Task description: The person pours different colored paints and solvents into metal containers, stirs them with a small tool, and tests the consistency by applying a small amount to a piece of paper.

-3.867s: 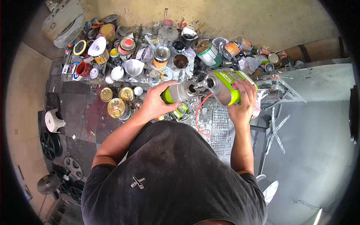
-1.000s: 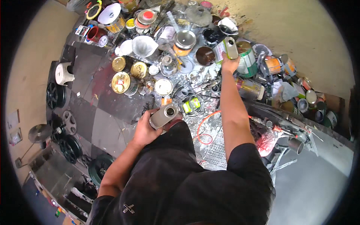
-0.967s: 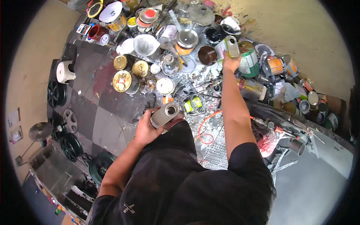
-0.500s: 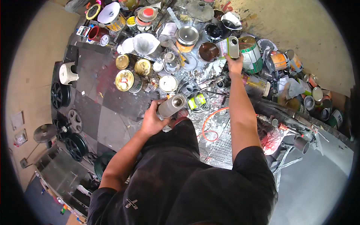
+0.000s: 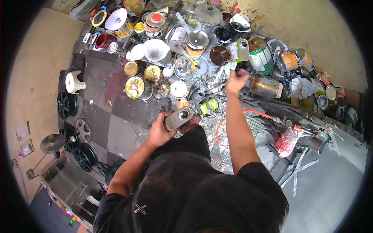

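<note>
My left hand [image 5: 160, 130] is wrapped round a grey metal can [image 5: 174, 120] with a round opening on top. It is held tilted in front of my body. My right hand [image 5: 236, 81] hovers over the cluttered bench with its fingers apart, slightly blurred and holding nothing. Just beyond it stands a rectangular green-and-white can [image 5: 238, 51], between an open pot of dark brown paint [image 5: 219, 56] and a large green-and-white paint tin [image 5: 260, 57]. A toppled, paint-smeared tin [image 5: 264, 86] lies beside my right hand.
Several gold-lidded tins [image 5: 135, 87] and a white funnel-shaped cup [image 5: 155, 50] stand left of centre. An orange hose [image 5: 248, 111] loops right of my legs. More used cans [image 5: 330, 92] pile up at the right. A white stool [image 5: 74, 82] and wheels [image 5: 85, 157] are on the left.
My right hand has let go of the rectangular green-and-white can and drawn back toward me. My left hand keeps hold of the grey can. The whole view has shifted slightly.
</note>
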`<state>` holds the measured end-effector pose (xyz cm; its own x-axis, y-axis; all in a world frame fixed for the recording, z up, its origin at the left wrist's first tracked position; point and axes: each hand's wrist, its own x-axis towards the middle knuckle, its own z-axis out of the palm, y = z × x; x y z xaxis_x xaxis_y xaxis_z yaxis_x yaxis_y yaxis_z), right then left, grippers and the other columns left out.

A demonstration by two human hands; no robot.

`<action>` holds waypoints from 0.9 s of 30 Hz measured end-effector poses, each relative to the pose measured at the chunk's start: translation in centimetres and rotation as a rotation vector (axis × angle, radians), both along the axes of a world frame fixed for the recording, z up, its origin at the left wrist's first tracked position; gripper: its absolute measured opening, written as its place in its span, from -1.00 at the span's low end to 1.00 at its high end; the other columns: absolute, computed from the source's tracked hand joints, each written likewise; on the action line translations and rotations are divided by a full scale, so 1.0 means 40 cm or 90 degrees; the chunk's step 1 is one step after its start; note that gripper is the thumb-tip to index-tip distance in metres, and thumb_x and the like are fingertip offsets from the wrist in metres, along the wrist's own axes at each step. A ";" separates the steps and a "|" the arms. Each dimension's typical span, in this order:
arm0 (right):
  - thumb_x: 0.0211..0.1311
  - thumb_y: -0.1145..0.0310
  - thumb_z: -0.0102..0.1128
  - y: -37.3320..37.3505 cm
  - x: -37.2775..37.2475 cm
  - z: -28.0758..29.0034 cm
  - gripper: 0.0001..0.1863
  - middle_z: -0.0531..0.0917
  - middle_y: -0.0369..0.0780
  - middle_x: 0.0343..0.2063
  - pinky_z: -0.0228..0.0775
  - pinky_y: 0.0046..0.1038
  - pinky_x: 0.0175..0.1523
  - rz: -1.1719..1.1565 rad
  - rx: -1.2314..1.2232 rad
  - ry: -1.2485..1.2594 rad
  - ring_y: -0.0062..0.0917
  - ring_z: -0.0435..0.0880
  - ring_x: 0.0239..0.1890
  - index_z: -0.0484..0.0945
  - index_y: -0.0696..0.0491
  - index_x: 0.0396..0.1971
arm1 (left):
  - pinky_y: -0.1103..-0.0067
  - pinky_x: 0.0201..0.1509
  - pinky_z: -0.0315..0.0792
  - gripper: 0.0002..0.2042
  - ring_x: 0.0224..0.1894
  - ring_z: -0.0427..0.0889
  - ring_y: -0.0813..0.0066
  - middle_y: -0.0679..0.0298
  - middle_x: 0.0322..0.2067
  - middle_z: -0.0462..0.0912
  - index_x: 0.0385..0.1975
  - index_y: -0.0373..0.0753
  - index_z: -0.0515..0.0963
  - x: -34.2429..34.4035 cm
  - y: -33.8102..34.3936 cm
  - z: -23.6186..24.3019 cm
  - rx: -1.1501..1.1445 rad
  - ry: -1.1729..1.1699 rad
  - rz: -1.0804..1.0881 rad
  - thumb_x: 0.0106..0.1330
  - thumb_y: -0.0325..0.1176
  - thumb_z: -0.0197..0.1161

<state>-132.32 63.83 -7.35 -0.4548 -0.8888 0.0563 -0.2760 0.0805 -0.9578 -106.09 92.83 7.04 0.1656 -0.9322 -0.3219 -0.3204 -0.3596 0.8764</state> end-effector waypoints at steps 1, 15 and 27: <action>-0.04 0.51 0.40 0.033 0.012 -0.053 -0.50 0.54 -0.18 -0.18 0.44 -0.36 0.00 0.064 -0.075 0.069 -0.46 0.53 -0.19 0.44 0.16 -0.04 | 0.33 0.13 0.58 -0.38 0.10 0.70 0.04 -0.04 0.03 0.68 0.12 -0.29 0.39 0.006 -0.005 -0.001 -0.013 0.011 -0.002 0.03 -0.42 0.54; 0.13 0.19 0.48 0.014 0.131 -0.197 -0.38 0.50 0.04 0.10 0.51 -0.14 0.21 0.183 0.383 0.443 -0.05 0.58 0.15 0.37 0.08 0.10 | 0.33 0.28 0.49 -0.37 0.24 0.60 0.10 -0.03 0.20 0.57 0.14 -0.31 0.36 0.138 0.075 0.014 -0.023 -0.035 0.007 0.04 -0.51 0.53; 0.15 0.28 0.38 0.122 0.053 -0.156 -0.37 0.70 0.06 -0.23 0.60 -0.32 -0.13 0.132 0.396 0.210 -0.27 0.76 -0.17 0.43 0.32 0.16 | 0.35 0.29 0.45 -0.38 0.25 0.59 0.13 -0.04 0.17 0.59 0.14 -0.31 0.37 0.161 0.070 0.016 0.033 0.027 -0.012 0.04 -0.51 0.51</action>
